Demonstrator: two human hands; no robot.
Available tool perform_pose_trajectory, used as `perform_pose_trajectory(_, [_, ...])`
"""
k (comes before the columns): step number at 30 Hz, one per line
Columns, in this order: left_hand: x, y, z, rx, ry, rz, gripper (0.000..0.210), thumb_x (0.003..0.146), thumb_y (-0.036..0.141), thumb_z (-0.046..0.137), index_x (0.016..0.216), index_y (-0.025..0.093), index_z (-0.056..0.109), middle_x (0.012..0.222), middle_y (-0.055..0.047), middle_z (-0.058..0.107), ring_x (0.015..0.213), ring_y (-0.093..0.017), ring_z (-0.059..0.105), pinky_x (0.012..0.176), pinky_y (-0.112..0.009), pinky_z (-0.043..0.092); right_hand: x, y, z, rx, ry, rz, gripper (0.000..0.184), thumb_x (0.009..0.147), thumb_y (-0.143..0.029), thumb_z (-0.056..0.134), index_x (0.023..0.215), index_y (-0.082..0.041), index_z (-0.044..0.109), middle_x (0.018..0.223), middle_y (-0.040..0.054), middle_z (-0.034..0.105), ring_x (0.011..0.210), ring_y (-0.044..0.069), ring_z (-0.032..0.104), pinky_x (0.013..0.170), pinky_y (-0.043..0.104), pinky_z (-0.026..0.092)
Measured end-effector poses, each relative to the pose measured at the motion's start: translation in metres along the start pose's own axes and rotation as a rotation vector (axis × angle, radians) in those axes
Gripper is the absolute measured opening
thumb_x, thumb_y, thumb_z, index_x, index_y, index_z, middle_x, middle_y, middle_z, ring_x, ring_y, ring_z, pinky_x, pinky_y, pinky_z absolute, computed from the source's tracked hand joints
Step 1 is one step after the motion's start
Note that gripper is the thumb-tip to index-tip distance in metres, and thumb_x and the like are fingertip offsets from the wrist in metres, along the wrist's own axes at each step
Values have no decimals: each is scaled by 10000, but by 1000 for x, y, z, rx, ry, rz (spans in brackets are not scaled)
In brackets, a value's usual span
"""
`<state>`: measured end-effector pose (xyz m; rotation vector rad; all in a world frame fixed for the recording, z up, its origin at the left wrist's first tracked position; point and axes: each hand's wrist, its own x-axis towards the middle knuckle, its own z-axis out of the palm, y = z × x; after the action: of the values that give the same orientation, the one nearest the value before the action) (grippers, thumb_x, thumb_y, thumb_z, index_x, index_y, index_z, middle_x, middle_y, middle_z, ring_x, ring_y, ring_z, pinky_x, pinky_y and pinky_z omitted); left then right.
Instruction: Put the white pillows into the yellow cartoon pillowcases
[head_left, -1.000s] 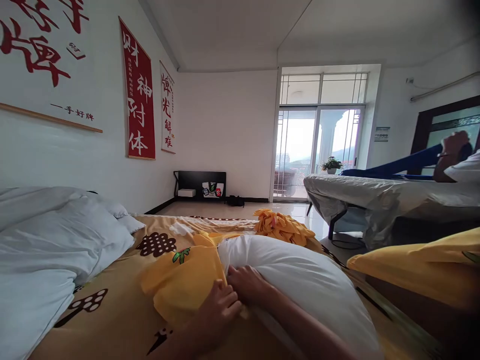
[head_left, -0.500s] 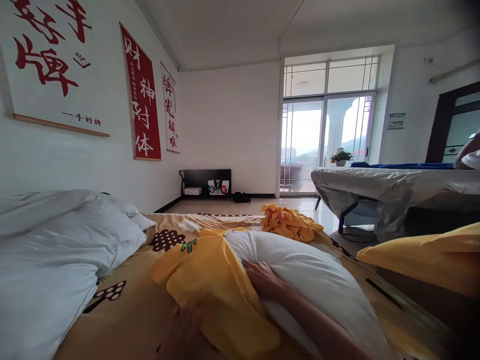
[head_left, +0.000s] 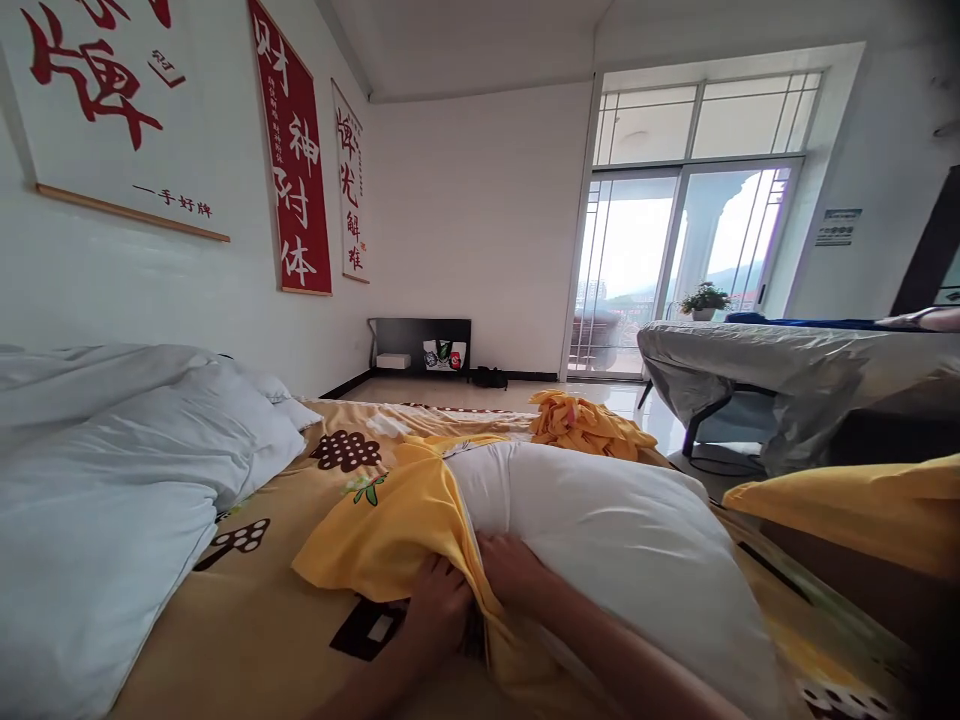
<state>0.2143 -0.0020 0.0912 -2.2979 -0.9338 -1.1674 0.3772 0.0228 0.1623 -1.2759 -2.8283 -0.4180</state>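
A white pillow (head_left: 622,520) lies on the patterned bed sheet, its left end partly inside a yellow pillowcase (head_left: 375,530). The case bears a green leaf print, and its open edge runs across the pillow. My left hand (head_left: 441,600) is closed on the lower part of the pillowcase near that edge. Close beside it, my right hand (head_left: 516,570) presses with curled fingers into the pillow at the opening. Its fingertips are partly hidden in the folds.
A white quilt (head_left: 112,480) is heaped at the left. Crumpled yellow cloth (head_left: 589,425) lies at the bed's far edge. Another yellow cloth-covered item (head_left: 862,505) is at the right. Beyond stands a plastic-covered table (head_left: 787,365), with part of a person's arm (head_left: 930,318) at its right.
My left hand has come up and right from the bed onto the pillowcase and grips it. The case's lower part is gathered upward. My right hand's fingers have curled in; the view has shifted.
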Motion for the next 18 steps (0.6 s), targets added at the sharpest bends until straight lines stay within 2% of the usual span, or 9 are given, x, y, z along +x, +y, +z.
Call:
perform_pose_trajectory(2, [4,12,7,-74,-33,14,145,878,160,500,896,195,640,905,-34,677,916,-204,560,859,-377,438,19,1,0,-4,12,8,203,838,-90,499,956,-148,654,973,123,669,735,198,630,573,285,428])
perform_pose_trajectory(6, [23,36,24,-101,-213,239,107,917,237,523,924,198,623,918,-10,683,948,-162,557,919,-331,419,59,16,-13,0,68,30,166,887,-143,479,901,-169,642,913,107,672,751,198,617,561,279,391])
perform_pose_trajectory(8, [25,38,31,-79,-266,312,107,908,281,553,888,200,620,872,4,679,905,-154,558,855,-316,431,62,19,-11,8,70,11,142,885,-172,502,840,-185,637,836,81,667,704,183,597,532,275,362])
perform_pose_trajectory(10, [16,29,30,-87,-254,351,156,893,322,581,796,202,605,776,23,654,818,-140,560,747,-289,429,48,16,0,19,65,-29,106,865,-185,537,819,-196,632,818,62,660,685,182,575,513,285,344])
perform_pose_trajectory(12, [1,14,14,-100,-242,355,224,899,317,574,708,200,568,705,34,621,732,-114,551,673,-252,412,23,13,13,12,110,-99,64,845,-212,570,855,-193,630,866,65,653,717,198,562,526,303,353])
perform_pose_trajectory(14, [-6,-3,-17,-105,-241,278,229,929,265,517,710,208,554,700,26,615,702,-104,546,663,-233,412,-2,11,19,-14,201,-168,96,835,-252,590,888,-180,623,903,78,636,772,217,553,571,324,382])
perform_pose_trajectory(16, [6,-18,-53,-115,-211,116,214,945,210,437,761,216,545,704,8,605,691,-115,545,659,-242,421,-20,12,14,-27,283,-195,125,841,-295,590,881,-178,609,890,76,622,796,222,545,630,341,409])
perform_pose_trajectory(18, [38,-28,-81,-93,-135,-100,199,939,202,387,782,211,509,697,-1,569,663,-125,537,621,-251,427,-30,14,3,-17,350,-169,158,865,-345,566,894,-194,600,904,67,631,820,222,550,697,354,425])
